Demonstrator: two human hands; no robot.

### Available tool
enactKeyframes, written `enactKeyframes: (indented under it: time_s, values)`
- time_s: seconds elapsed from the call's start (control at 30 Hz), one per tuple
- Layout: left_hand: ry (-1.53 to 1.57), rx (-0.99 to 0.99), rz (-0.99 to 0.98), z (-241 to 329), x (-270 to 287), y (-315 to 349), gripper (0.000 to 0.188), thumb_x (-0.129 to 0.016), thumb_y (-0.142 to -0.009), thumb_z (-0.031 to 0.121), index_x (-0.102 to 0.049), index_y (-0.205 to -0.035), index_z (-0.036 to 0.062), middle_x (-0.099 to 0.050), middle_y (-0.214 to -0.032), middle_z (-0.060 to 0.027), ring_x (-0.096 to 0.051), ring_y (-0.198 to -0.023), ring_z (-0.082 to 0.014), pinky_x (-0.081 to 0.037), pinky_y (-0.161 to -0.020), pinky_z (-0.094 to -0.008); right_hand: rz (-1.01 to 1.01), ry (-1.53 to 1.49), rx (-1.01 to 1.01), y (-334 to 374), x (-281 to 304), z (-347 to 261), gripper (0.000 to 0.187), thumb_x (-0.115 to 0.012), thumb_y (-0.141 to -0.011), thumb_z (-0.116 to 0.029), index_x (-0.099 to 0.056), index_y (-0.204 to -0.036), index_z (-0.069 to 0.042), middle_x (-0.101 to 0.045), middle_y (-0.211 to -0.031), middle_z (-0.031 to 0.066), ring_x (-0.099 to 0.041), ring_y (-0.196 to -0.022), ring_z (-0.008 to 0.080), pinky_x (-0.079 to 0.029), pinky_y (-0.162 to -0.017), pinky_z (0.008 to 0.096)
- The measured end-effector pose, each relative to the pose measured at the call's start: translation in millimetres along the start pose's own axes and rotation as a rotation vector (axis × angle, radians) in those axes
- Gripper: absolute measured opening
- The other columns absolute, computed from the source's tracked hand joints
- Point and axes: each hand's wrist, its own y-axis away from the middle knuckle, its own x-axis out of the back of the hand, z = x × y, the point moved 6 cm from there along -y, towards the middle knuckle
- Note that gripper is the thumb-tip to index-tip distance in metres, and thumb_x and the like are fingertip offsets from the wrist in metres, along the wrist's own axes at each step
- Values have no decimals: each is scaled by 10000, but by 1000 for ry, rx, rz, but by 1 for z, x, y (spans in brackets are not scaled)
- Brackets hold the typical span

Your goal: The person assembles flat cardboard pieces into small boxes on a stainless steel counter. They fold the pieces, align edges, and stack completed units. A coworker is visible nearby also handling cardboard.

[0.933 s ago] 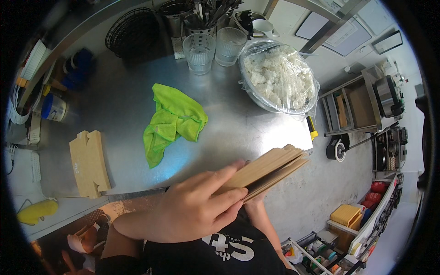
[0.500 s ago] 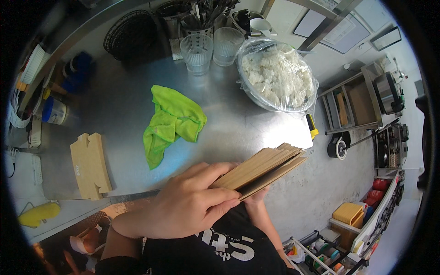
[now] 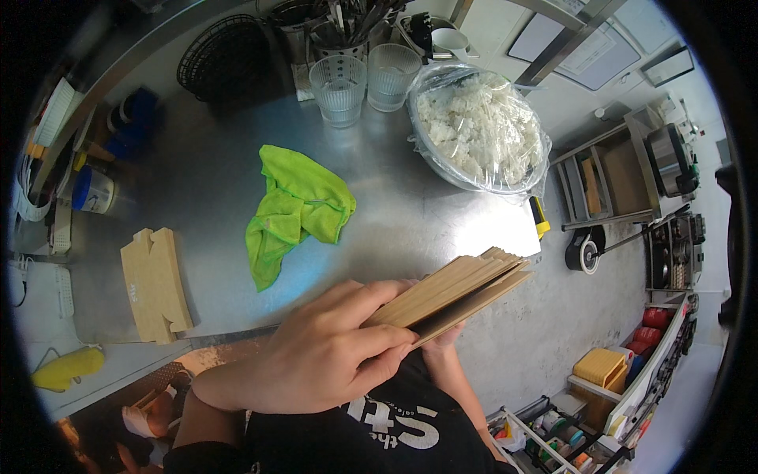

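Note:
A stack of flat brown cardboard pieces (image 3: 454, 288) is held in front of my body, above the table's near edge. My left hand (image 3: 335, 344) is closed on its left end, with fingers on top and along the near side. The nearest piece stands apart from the rest, leaving a dark gap. My right hand (image 3: 444, 340) grips the stack from behind and below; most of its fingers are hidden. Another pale brown cardboard piece (image 3: 158, 286) with notched ends lies at the table's left. A crumpled green cloth (image 3: 304, 205) rests beyond my left hand.
On the steel table (image 3: 189, 174) stands a film-covered bowl of cooked rice (image 3: 482, 130), back right. Two ribbed clear glasses (image 3: 339, 91) are beside it, near a black basket (image 3: 225, 59) and a utensil holder (image 3: 343, 51). Shelves (image 3: 608, 170) stand to the right.
Almost nothing differs. The stack and both hands have shifted very slightly to the right.

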Motion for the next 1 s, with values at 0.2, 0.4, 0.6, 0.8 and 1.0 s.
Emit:
enactKeyframes:
  time_s: [0.2, 0.4, 0.6, 0.8, 1.0]
  values:
    - [-1, -9, -3, 0, 0, -1, 149, -705, -778, 114, -701, -905, 37, -564, -1116, -156, -583, -954, -293, -480, -794, -375, 28, -36, -25, 0, 7, 2, 767, -714, -766, -486, -429, -1354, -84, -472, -1365, 102, -429, -1260, 295, -326, -1065, 467]
    - [7, -11, -8, -1, 1, -1, 149, -707, -777, 117, -703, -906, 44, -564, -1108, -153, -580, -954, -293, -477, -792, -373, 19, -99, -35, 1, 11, 3, 766, -721, -759, -475, -431, -1353, -88, -470, -1367, 103, -425, -1266, 300, -325, -1067, 471]
    - [-2, -20, 33, -1, 1, -1, 156, -718, -758, 109, -702, -900, 45, -579, -1077, -147, -597, -910, -290, -485, -769, -372, 39, -78, -29, 1, 8, 2, 771, -715, -764, -478, -421, -1360, -88, -469, -1365, 105, -422, -1268, 302, -325, -1067, 473]
    - [-100, -34, 111, -1, 0, 1, 164, -732, -703, 71, -687, -858, 45, -585, -1096, -145, -629, -830, -270, -524, -697, -352, 109, -29, -41, 4, 7, 2, 775, -714, -767, -478, -412, -1362, -84, -463, -1369, 107, -429, -1262, 301, -334, -1062, 471]
    - [-64, -31, 113, 0, -3, 5, 184, -697, -726, 80, -651, -904, 63, -572, -1158, -125, -647, -792, -230, -545, -682, -302, -84, -164, -18, 0, 3, 3, 768, -708, -771, -485, -417, -1354, -77, -471, -1358, 110, -451, -1242, 299, -351, -1049, 468]
